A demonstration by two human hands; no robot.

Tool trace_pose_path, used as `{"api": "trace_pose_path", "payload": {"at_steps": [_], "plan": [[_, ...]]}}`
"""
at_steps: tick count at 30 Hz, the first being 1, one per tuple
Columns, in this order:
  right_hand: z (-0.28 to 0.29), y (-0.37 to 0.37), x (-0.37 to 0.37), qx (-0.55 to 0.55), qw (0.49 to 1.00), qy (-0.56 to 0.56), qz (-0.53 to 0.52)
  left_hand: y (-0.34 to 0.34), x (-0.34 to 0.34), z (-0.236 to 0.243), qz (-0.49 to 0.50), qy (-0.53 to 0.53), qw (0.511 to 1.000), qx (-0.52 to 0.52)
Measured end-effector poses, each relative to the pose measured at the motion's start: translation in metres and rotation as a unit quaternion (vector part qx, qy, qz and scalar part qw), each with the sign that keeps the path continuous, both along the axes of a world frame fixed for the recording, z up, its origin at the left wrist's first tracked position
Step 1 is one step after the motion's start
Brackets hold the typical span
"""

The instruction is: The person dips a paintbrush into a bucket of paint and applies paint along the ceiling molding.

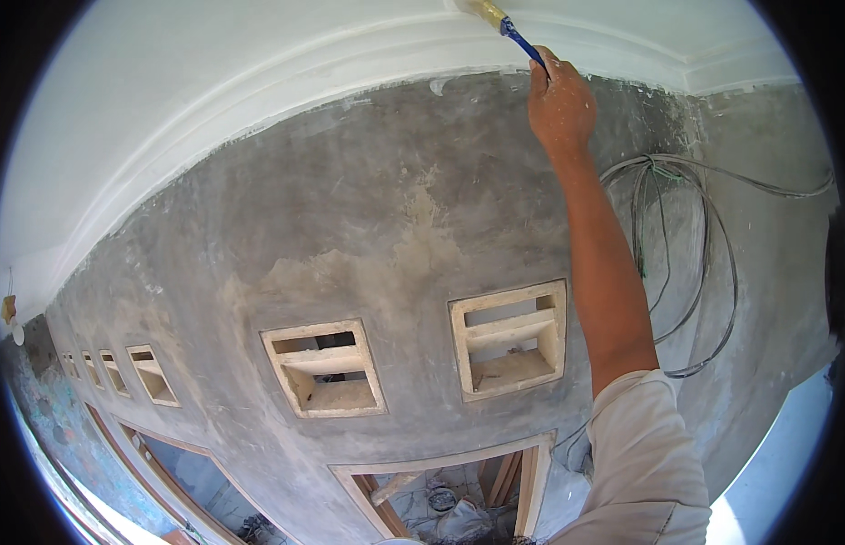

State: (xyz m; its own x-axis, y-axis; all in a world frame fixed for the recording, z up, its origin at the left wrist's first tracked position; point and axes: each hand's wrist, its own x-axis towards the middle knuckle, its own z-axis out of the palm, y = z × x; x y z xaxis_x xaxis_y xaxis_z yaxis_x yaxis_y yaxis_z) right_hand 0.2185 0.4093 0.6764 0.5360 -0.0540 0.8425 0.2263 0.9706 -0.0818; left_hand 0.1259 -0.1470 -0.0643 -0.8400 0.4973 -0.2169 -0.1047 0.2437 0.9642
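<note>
My right hand [564, 102] is raised high with its fingers closed round the blue handle of a paintbrush [526, 45]. The brush's pale yellowish bristles touch the white ceiling [350, 32] at the top edge of the view. Just below the brush runs a white stepped cornice [286, 77], meeting the bare grey wall [350, 200]. White specks dot my hand. My right arm is stretched upward in a light short sleeve. My left hand is not in view.
A loop of grey cable [708, 209] hangs on the wall right of my arm. Two pale vent blocks [377, 404] [560, 363] sit in the wall, with smaller vents [168, 400] farther left. Below is a framed opening [545, 454] showing a bucket [442, 499] inside.
</note>
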Motion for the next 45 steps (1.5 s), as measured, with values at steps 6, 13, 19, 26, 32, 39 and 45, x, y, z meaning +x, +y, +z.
{"api": "trace_pose_path", "payload": {"at_steps": [6, 13, 19, 26, 32, 39, 45], "plan": [[-0.028, 0.051, 0.018, -0.091, 0.989, 0.105, 0.048, 0.002, -0.001, 0.001, 0.008, -0.009, 1.0, -0.006], [-0.003, -0.044, -0.059, -0.026, 0.966, 0.145, 0.213, 0.013, -0.001, 0.008, -0.006, 0.014, 1.0, -0.016], [-0.027, -0.193, -0.124, 0.06, 0.916, 0.0, 0.396, 0.003, 0.005, 0.009, -0.008, 0.051, 0.997, -0.048], [-0.02, -0.125, -0.09, 0.051, 0.935, -0.032, 0.35, 0.003, 0.013, 0.022, -0.013, 0.061, 0.996, -0.069], [-0.018, 0.0, -0.005, -0.084, 0.943, 0.062, 0.316, 0.009, 0.011, 0.035, 0.0, 0.034, 0.996, -0.084], [-0.009, 0.02, -0.004, -0.058, 0.955, 0.166, 0.237, 0.012, -0.005, 0.008, -0.005, 0.003, 0.999, -0.037], [-0.029, -0.098, -0.052, 0.011, 0.935, -0.045, 0.351, 0.008, -0.002, 0.01, -0.011, 0.007, 0.999, -0.037]]}}
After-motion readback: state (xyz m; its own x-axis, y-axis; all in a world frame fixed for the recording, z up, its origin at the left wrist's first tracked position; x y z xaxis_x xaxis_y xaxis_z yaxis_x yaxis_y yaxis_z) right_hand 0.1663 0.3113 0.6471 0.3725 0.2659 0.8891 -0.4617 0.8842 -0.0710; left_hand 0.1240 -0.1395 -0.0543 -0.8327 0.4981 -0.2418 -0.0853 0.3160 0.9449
